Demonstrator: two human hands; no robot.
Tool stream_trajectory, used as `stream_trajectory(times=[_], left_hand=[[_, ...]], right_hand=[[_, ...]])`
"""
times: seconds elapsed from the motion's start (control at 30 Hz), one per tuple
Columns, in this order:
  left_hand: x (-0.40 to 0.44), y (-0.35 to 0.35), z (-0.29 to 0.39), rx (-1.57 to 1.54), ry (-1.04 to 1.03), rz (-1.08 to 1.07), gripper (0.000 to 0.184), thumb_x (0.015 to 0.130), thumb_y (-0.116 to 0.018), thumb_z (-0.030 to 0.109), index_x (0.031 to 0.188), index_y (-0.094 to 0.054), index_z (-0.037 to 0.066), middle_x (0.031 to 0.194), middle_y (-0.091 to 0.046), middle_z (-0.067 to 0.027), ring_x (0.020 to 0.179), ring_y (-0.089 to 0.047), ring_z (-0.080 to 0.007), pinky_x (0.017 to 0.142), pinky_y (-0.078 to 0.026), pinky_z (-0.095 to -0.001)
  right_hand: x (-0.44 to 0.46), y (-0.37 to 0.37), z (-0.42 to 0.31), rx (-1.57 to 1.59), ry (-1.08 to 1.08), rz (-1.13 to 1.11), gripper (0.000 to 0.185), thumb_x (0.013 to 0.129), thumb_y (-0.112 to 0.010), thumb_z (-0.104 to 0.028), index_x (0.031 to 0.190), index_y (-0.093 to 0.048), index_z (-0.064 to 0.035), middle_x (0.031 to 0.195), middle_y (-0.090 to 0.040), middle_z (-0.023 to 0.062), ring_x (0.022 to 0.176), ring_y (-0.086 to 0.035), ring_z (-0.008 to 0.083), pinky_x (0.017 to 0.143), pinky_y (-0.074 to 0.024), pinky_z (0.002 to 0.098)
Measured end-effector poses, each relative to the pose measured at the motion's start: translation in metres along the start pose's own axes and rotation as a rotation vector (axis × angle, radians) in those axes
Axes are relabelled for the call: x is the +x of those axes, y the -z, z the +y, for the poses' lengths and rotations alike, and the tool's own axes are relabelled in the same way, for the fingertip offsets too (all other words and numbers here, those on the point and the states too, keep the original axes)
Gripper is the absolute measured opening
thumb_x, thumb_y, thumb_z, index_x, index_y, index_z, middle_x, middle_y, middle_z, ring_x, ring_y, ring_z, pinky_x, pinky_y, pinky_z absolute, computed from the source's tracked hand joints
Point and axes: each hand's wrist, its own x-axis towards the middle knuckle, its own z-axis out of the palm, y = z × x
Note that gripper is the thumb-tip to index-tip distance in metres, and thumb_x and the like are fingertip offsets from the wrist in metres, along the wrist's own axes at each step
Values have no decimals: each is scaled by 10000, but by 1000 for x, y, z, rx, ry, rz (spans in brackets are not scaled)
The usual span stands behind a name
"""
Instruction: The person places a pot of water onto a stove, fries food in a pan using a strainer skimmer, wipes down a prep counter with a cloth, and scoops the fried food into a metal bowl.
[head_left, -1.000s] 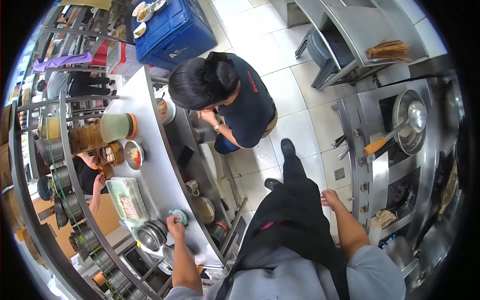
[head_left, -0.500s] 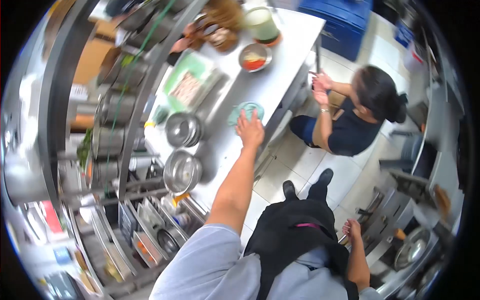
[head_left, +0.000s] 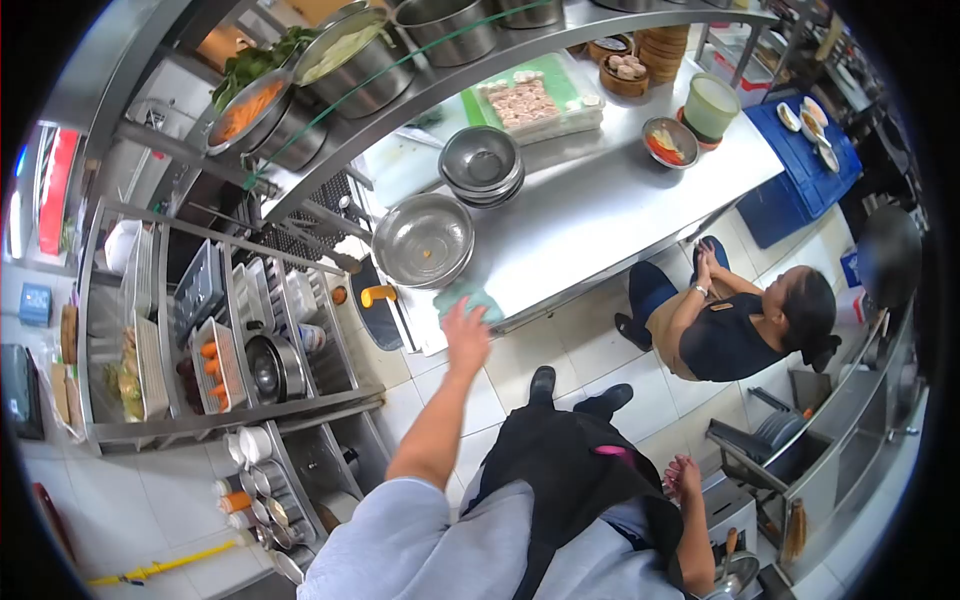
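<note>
A bowl (head_left: 423, 240) sits just beyond your left hand (head_left: 466, 338), whose fingers lie over the green cloth (head_left: 483, 297) at the table (head_left: 600, 220) edge, grasp or mere touch unclear; well apart rightward, your right hand (head_left: 683, 477) hangs with curled fingers, clenched or loose unclear

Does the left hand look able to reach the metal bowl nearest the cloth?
Probably yes: the left hand rests on the cloth, close to that metal bowl, and nothing visible blocks the way.

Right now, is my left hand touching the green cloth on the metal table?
Touching. The head view shows your left hand with its fingers laid over the green cloth, at the near edge of the metal table.
</note>
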Motion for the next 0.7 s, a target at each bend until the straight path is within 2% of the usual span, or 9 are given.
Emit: stream_trajectory(times=[0.1, 0.13, 0.2, 0.3, 0.4, 0.57, 0.63, 0.67, 0.7], left_hand=[[-54, 53, -120, 150, 18, 111, 330, 685, -567, -46, 990, -631, 62, 1148, -575, -193, 1086, -522, -393, 939, -416, -458], [-69, 81, -155, 107, 277, -32, 309, 672, -549, -67, 946, -644, 39, 1045, -605, -194, 988, -569, -383, 882, -458, -427], [-107, 125, -192, 163, 390, 192, 303, 662, -533, -92, 921, -639, 23, 980, -604, -196, 922, -582, -387, 822, -469, -424], [-93, 171, -164, 89, 484, 263, 321, 668, -539, -112, 938, -622, 40, 969, -578, -189, 937, -572, -386, 827, -457, -434], [-72, 159, -106, -4, 366, 296, 340, 699, -532, -106, 983, -612, 62, 993, -560, -175, 968, -557, -381, 858, -446, -426], [-36, 71, -32, -240, 170, 250, 412, 733, -558, -67, 1108, -593, 98, 1204, -527, -185, 1192, -452, -368, 1025, -338, -432], [-13, 20, 1, -314, 191, 225, 419, 745, -542, -68, 1124, -594, 104, 1258, -502, -194, 1217, -441, -374, 1041, -326, -439], [4, 2, 21, -381, 151, 207, 409, 760, -537, -50, 1135, -591, 105, 1269, -499, -196, 1223, -436, -381, 1042, -328, -436], [21, -17, 38, -434, 136, 166, 378, 782, -517, -27, 1130, -597, 96, 1284, -488, -201, 1230, -432, -377, 1045, -332, -421]], right_hand=[[1, -3, -10, -19, 44, 0, 237, 897, -588, -293, 1050, -508, -131, 864, -553, 51, 636, -581, 187, 496, -483, 326], [1, -2, -10, 19, 53, -10, 230, 898, -588, -289, 1041, -506, -129, 855, -554, 51, 624, -581, 187, 492, -481, 326], [1, -1, -4, 63, 68, -19, 224, 899, -587, -285, 1033, -504, -126, 846, -555, 50, 613, -581, 188, 487, -479, 326], [-6, 5, 8, 49, 94, -17, 206, 898, -586, -274, 1027, -506, -134, 834, -563, 41, 597, -582, 186, 477, -477, 331], [-21, -1, 19, 61, 18, 49, 103, 902, -542, -218, 965, -504, -146, 685, -524, 8, 530, -533, 158, 445, -430, 308], [-32, 0, 39, 57, -1, 61, 81, 904, -530, -221, 957, -511, -163, 685, -536, -5, 538, -546, 154, 456, -431, 314], [-25, 5, 51, 68, 16, 82, 81, 905, -532, -233, 948, -515, -166, 691, -543, -6, 573, -564, 159, 486, -449, 337], [-28, 8, 51, 114, 10, 60, 181, 912, -541, -235, 1022, -485, -103, 815, -555, 66, 586, -578, 181, 472, -496, 338], [-34, 9, 50, 120, 17, 65, 181, 912, -541, -235, 1022, -485, -103, 815, -555, 66, 586, -578, 181, 472, -496, 338]])
